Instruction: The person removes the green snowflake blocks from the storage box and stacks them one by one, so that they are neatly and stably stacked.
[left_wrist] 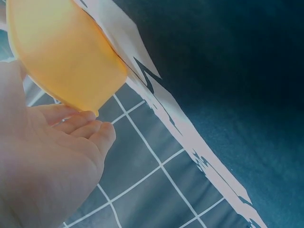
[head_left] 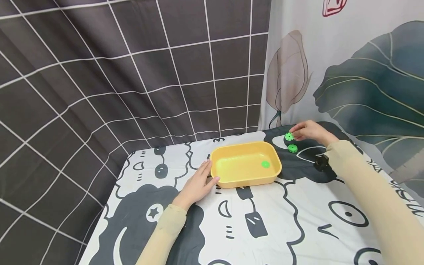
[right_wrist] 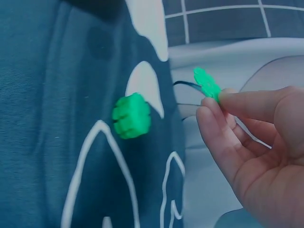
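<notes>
At the right of the head view my right hand point(head_left: 309, 131) pinches a green notched disc point(head_left: 289, 136) between thumb and fingertips. In the right wrist view the disc point(right_wrist: 207, 84) shows tilted, raised off the cloth. Close by on the cloth lies a thicker green notched piece, seemingly stacked discs point(head_left: 293, 148). A yellow rectangular basin point(head_left: 245, 181) stands left of these, with one green disc point(head_left: 265, 164) lying inside on its right part. My left hand point(head_left: 197, 186) touches the basin's left end with fingers extended; the left wrist view shows fingertips point(left_wrist: 88, 115) along its rim.
A black-and-white cartoon-print cloth point(head_left: 212, 221) covers the table. Beside my right wrist is a small dark object point(head_left: 320, 163), too unclear to name. Behind the table hang a dark grid-patterned curtain point(head_left: 149, 73) and a pale leaf-printed curtain point(head_left: 331, 55).
</notes>
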A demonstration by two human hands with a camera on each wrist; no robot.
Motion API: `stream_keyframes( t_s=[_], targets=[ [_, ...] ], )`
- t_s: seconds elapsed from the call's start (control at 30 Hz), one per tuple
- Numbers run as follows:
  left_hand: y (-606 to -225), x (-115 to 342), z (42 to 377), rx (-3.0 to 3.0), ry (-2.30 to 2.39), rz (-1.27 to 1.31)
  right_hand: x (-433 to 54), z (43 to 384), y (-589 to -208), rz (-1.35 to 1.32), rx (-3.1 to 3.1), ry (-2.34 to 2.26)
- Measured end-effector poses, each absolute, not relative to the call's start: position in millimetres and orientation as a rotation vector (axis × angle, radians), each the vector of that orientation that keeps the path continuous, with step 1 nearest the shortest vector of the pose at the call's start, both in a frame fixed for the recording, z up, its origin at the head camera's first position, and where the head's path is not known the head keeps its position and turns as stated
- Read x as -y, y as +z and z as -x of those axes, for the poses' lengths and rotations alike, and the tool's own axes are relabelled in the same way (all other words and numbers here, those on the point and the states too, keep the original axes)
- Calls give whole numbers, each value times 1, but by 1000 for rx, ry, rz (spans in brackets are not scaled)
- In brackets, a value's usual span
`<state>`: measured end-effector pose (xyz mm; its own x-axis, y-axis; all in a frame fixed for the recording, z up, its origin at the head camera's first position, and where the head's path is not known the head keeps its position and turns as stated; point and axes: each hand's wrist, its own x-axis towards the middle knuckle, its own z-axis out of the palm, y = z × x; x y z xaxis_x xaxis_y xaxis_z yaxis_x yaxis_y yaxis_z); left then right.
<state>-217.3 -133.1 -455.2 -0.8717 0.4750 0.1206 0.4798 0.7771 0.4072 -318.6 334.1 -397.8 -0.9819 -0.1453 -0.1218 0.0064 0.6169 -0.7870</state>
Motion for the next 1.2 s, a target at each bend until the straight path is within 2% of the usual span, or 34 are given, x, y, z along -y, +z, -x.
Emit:
stream_keyframes(
  t_s=[0.57,1.2],
  targets=[
    [-455,133,218,2954,-690,789,-344,311,-433,-20,-2620,-1377],
    [-456,133,216,2954,-710,783,-347,310,-439,-121,-2519,-1463]
  ],
)
